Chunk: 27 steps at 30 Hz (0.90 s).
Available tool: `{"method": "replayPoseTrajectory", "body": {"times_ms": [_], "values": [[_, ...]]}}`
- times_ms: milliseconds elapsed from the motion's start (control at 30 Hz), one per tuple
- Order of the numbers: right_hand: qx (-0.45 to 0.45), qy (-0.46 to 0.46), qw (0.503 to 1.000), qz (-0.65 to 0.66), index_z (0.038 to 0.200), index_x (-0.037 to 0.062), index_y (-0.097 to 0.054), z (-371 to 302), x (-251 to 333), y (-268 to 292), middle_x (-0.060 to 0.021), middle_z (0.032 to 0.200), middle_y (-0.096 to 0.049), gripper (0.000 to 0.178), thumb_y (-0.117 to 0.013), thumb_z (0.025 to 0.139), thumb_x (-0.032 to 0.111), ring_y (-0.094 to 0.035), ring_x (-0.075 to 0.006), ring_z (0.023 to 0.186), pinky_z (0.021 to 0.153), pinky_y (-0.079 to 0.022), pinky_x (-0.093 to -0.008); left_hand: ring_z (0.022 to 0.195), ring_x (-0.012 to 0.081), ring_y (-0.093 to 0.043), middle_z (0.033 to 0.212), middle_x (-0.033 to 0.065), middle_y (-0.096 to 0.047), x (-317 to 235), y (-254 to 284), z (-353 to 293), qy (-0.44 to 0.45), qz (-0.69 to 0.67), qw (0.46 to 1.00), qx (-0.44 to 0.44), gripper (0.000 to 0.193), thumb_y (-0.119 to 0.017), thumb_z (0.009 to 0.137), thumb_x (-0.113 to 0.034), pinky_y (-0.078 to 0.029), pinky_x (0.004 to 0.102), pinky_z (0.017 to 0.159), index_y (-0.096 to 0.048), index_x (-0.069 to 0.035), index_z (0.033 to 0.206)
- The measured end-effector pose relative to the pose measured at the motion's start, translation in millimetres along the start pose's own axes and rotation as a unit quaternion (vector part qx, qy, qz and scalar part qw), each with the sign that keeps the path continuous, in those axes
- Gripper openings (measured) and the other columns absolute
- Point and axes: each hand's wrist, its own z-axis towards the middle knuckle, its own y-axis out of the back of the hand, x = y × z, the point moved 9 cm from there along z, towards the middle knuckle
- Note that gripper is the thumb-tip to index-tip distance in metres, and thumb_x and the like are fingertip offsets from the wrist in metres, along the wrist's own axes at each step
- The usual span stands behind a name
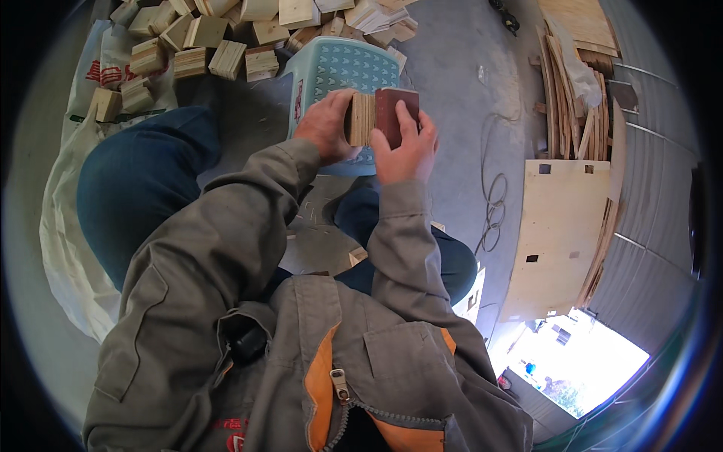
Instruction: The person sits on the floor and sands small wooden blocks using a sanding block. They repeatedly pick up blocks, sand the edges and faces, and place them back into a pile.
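My left hand [328, 125] is closed around a layered plywood block [363, 120], holding it over the pale blue plastic stool [345, 63] in front of me. Fingers of my right hand [405, 151] wrap a reddish-brown sanding block [387, 113], its flat face up against the right side of the plywood block. The thumb lies along its near edge and the fingers lie across its top and right side. The face where the two blocks meet is hidden.
Beyond the stool to the left lies a heap of wooden blocks [205, 33], partly on a white woven sack [56, 226]. A loose cable [493, 196] curls over the floor at right. Farther right, plywood sheets [553, 233] and boards lean by the wall.
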Motion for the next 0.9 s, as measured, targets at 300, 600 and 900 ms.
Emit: {"method": "replayPoseTrajectory", "body": {"times_ms": [300,600,900], "values": [[0.021,0.019,1.0,0.013,0.144,0.0172,-0.069,-54,8,22,-0.0222,0.148,-0.051,0.068,-0.088,0.079,0.02,-0.053,-0.0448,0.133,0.111,-0.048,-0.0553,0.125,0.0466,-0.061,0.137,0.0221,-0.06,-1,3,0,-0.005,0.002,1.0,0.003,0.09,-0.094,0.067,-0.018,-0.053,0.05,0.106,-0.05,-0.009,0.146],[-0.013,0.032,0.999,0.014,0.14,0.0195,-0.071,-2,11,4,-0.0195,0.144,-0.055,0.066,-0.087,0.076,0.019,-0.056,-0.043,0.131,0.111,-0.049,-0.0546,0.129,0.0428,-0.059,0.141,0.018,-0.059,4,0,-1,0.003,-0.003,1.0,0.013,0.097,-0.094,0.064,-0.02,-0.05,0.051,0.107,-0.047,-0.011,0.148],[0.01,-0.013,1.0,-0.005,0.138,0.0246,-0.073,61,6,-24,-0.0156,0.144,-0.057,0.062,-0.085,0.077,0.025,-0.056,-0.0405,0.133,0.112,-0.051,-0.051,0.129,0.0431,-0.06,0.141,0.0176,-0.06,1,1,-1,0.021,0.012,1.0,0.001,0.098,-0.097,0.062,-0.02,-0.05,0.0499,0.109,-0.048,-0.013,0.147]]}}
